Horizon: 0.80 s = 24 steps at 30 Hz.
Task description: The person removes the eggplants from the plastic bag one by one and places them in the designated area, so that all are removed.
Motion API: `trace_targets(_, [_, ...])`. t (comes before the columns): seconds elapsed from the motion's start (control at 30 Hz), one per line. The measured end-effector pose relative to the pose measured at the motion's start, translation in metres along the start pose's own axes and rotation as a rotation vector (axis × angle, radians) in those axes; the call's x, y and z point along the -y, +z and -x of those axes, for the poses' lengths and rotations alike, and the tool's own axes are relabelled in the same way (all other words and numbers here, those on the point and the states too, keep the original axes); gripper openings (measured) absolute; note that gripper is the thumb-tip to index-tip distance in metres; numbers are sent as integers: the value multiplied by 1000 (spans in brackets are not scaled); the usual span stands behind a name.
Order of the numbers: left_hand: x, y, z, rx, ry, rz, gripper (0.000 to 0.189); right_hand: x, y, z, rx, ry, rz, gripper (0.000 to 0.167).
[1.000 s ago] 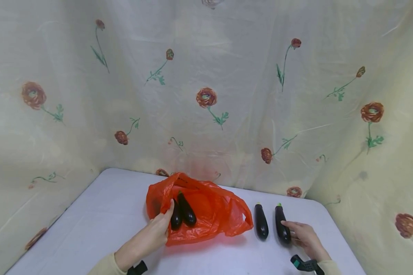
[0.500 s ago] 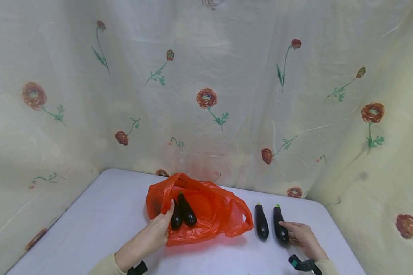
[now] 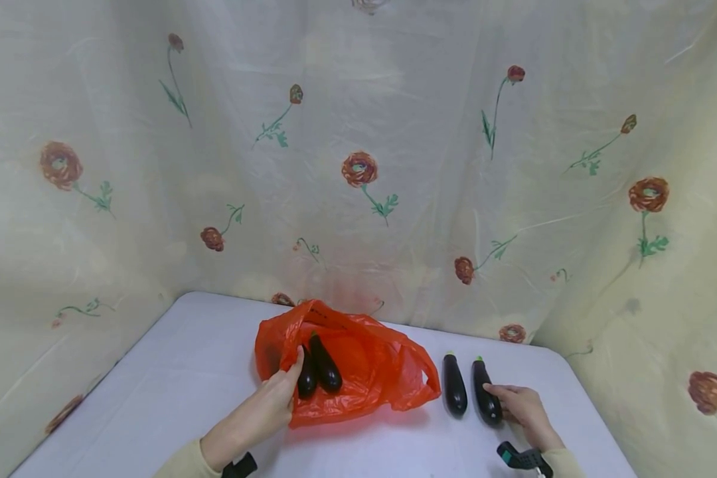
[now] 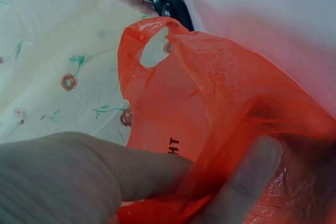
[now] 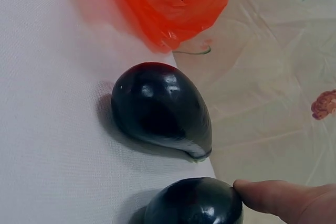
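Note:
In the head view a red plastic bag (image 3: 370, 372) lies on its side, its mouth facing the person. Two dark purple eggplants (image 3: 325, 365) rest inside it. My left hand (image 3: 271, 401) pinches the left edge of the mouth; in the left wrist view bag film (image 4: 202, 174) runs between thumb and finger. To the right of the bag two more eggplants lie side by side, green stem ends away from the person. My right hand (image 3: 522, 408) holds the rightmost eggplant (image 3: 482, 392), a finger reaching across it. The other eggplant (image 3: 454, 385) lies between it and the bag.
A white table (image 3: 185, 358) carries everything. Behind and beside it hangs a pale curtain (image 3: 418, 166) printed with red flowers. A dark wrist device (image 3: 522, 458) sits at the right wrist, and another (image 3: 239, 466) at the left.
The right hand and the rightmost eggplant have shifted slightly left, closer to the neighbouring eggplant. The left hand, the bag and its contents stay in place.

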<state>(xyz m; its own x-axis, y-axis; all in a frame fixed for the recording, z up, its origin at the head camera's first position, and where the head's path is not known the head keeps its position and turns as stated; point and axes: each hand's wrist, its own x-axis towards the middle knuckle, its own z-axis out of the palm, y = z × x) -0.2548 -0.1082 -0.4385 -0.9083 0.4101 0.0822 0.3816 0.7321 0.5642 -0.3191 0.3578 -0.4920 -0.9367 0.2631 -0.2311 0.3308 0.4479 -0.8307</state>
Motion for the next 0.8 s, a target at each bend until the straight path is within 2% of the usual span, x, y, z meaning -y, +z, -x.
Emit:
trace_targets(0.53, [0, 0, 0, -11, 4, 4, 82, -3, 1, -4, -16, 48, -31, 87])
trace_targets(0.8, [1, -1, 0, -14, 16, 1, 80, -2, 0, -4, -11, 65, -48, 86])
